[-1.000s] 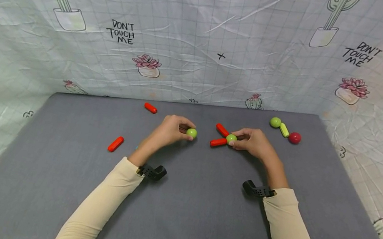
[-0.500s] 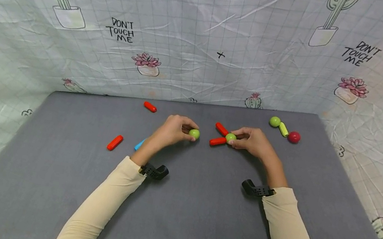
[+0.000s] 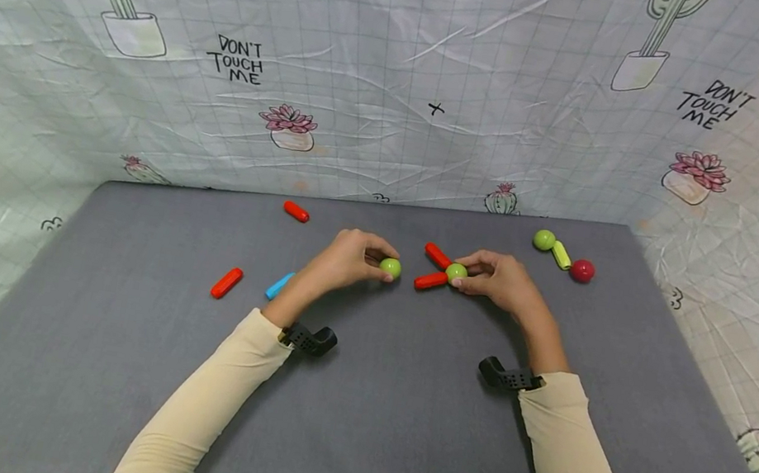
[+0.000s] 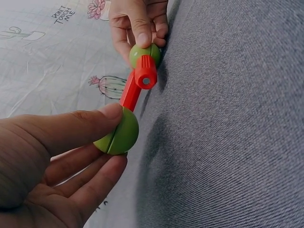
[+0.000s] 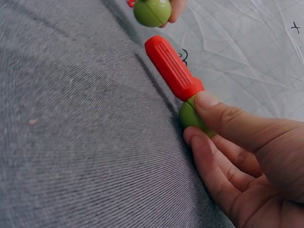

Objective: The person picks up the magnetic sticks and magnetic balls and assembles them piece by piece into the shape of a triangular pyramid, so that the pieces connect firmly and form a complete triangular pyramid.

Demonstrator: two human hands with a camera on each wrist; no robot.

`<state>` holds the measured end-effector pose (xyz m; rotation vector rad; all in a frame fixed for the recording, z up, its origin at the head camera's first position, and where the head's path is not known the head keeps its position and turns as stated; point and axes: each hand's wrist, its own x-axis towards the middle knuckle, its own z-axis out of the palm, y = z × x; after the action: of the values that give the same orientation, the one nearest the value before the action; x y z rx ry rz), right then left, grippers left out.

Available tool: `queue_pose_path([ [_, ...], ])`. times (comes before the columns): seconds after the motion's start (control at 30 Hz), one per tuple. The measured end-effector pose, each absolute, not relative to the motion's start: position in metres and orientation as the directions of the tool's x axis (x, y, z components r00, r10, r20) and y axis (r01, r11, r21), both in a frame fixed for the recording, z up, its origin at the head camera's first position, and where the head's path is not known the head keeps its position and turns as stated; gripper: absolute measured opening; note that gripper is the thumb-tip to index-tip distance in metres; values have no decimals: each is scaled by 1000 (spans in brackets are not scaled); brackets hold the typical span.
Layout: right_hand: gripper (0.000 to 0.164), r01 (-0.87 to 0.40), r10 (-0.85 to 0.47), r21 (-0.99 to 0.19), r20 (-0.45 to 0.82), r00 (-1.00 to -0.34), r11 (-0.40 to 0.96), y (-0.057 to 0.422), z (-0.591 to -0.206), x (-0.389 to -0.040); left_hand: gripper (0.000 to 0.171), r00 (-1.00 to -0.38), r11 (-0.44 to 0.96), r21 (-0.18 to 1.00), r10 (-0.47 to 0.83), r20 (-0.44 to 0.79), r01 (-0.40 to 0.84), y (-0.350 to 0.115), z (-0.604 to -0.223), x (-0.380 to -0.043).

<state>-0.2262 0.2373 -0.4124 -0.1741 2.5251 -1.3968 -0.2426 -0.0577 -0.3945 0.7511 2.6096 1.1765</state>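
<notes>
Between thumb and fingertips, my left hand [image 3: 349,257] pinches a green ball [image 3: 390,268]; a seam shows round it in the left wrist view. My right hand [image 3: 502,280] pinches a second green ball [image 3: 456,274]. From that second ball two red rods, an upper one [image 3: 437,255] and a lower one [image 3: 430,280], spread leftward in a V. A small metal dot shows on one rod's end [image 4: 146,80] in the left wrist view. In the head view a gap separates the left ball from the rods.
Left of my left hand lie a red rod [image 3: 226,283], another red rod [image 3: 297,211] and a blue rod [image 3: 279,286], partly behind my wrist. At the far right sit a green ball [image 3: 544,240], a yellow-green rod [image 3: 561,255] and a red ball [image 3: 582,271] in a row. A patterned cloth [image 3: 372,101] hangs behind the grey table [image 3: 379,420].
My left hand has moved a little to the right with its green ball, nearer the red rods. More of the blue rod shows beside my left wrist. The right hand has stayed nearly still.
</notes>
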Motion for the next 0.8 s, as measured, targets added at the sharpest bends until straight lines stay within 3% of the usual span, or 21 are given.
queue_pose_path([
  [0.8,43,57,-228,-854,-201,-953,517,236,-410,-228,32,-821,547,734,570,26,404,-48,-400,-245],
])
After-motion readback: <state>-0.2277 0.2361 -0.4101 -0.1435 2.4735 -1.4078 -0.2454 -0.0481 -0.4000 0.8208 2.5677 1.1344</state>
